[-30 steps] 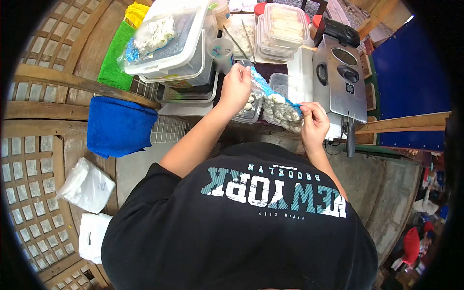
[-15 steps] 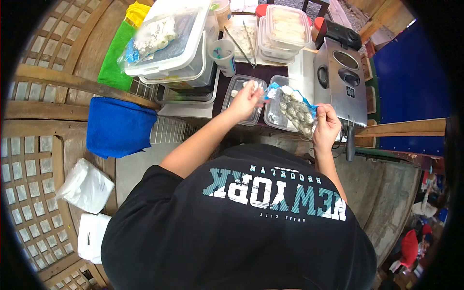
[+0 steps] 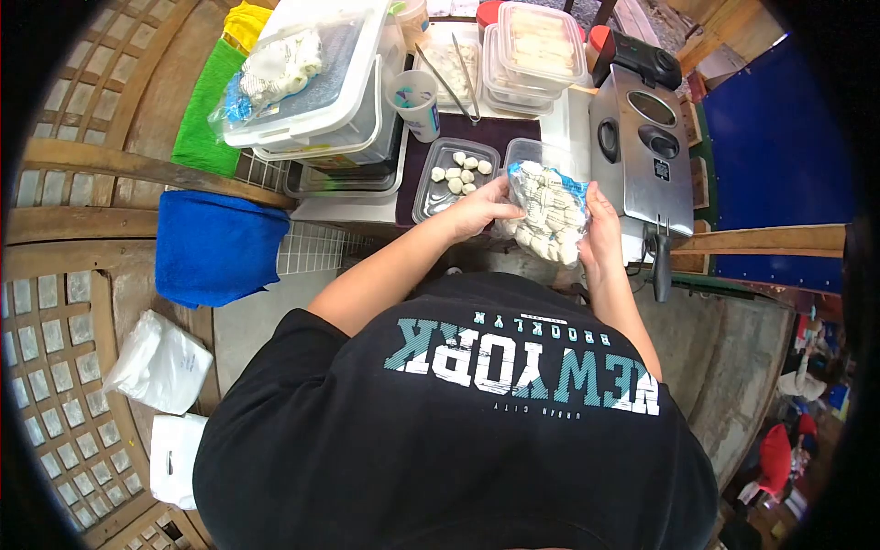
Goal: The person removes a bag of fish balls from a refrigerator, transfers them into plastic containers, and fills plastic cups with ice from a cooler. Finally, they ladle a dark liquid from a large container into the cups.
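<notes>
Between my hands is a clear plastic bag of white balls [image 3: 553, 218] with blue print, tilted over the table's front edge. My left hand [image 3: 481, 209] grips its left side, thumb across the plastic. On the right side, the fingers of my right hand [image 3: 602, 225] close round the bag's edge. Just left of the bag, a clear plastic tub [image 3: 424, 198] holds several loose white balls [image 3: 461, 170]. A second clear tub [image 3: 522, 150] stands behind the bag, which hides most of it.
Tongs [image 3: 469, 92] lean near a plastic cup [image 3: 415, 103]. Behind are stacked tubs of food [image 3: 534, 55]. A steel fryer [image 3: 646, 147] stands right, its black handle [image 3: 662, 266] jutting forward. Another bag of balls [image 3: 282, 66] lies on the large bin [image 3: 357, 92] at left.
My left hand has moved from over the left tub to the bag and taken hold of it. The bag has turned and lowered slightly, and the loose balls in the tub now show.
</notes>
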A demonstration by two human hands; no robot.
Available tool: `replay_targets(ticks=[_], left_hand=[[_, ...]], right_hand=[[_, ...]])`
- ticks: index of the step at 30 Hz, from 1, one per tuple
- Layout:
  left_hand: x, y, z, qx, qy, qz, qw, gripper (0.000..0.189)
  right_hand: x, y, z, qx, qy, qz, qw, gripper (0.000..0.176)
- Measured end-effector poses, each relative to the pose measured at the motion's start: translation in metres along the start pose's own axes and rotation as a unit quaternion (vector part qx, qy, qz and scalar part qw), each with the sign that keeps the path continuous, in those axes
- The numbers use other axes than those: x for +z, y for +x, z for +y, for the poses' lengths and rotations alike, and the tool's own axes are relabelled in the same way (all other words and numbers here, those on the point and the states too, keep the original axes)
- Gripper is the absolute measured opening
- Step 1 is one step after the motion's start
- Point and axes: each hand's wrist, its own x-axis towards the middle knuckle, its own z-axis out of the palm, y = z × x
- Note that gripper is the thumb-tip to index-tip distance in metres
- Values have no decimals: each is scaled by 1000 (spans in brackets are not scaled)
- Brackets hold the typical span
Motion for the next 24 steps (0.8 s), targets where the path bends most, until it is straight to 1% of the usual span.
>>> replay_targets(ticks=[1, 4, 7, 10, 12, 13, 16, 17, 19, 22, 23, 24], left_hand=[[0, 1, -1, 9, -4, 5, 1000, 70], [9, -3, 1, 19, -31, 65, 997, 67], [10, 1, -3, 7, -50, 89, 995, 66], [2, 7, -12, 43, -34, 108, 993, 63], [1, 9, -12, 46, -32, 120, 991, 58], [0, 10, -13, 47, -31, 127, 990, 55], [3, 14, -14, 1, -33, 137, 990, 46], [0, 19, -19, 7, -13, 143, 990, 45], [-7, 30, -35, 20, 27, 153, 988, 43], [-2, 38, -42, 12, 160, 216, 963, 40], [0, 41, -40, -7, 209, 233, 950, 39], [3, 42, -39, -26, 257, 250, 933, 38]], right_hand=[[0, 2, 0, 13, 8, 7, 1000, 28], [-13, 11, 7, 49, 45, 16, 998, 31], [-2, 10, 5, 71, 8, 77, 994, 36], [16, -1, -9, 112, 26, 25, 993, 38], [18, -6, -3, 58, -143, 20, 988, 42], [17, -8, 0, 32, -226, 18, 973, 45], [-5, 1, 14, 22, -351, 39, 935, 50], [-5, 2, 14, 14, -386, 49, 921, 49], [-1, 3, 11, -4, -478, 71, 876, 49], [6, 3, 8, -23, -606, 97, 789, 51], [7, 6, 6, -30, -646, 104, 756, 52], [5, 11, 6, -28, -665, 103, 739, 53]])
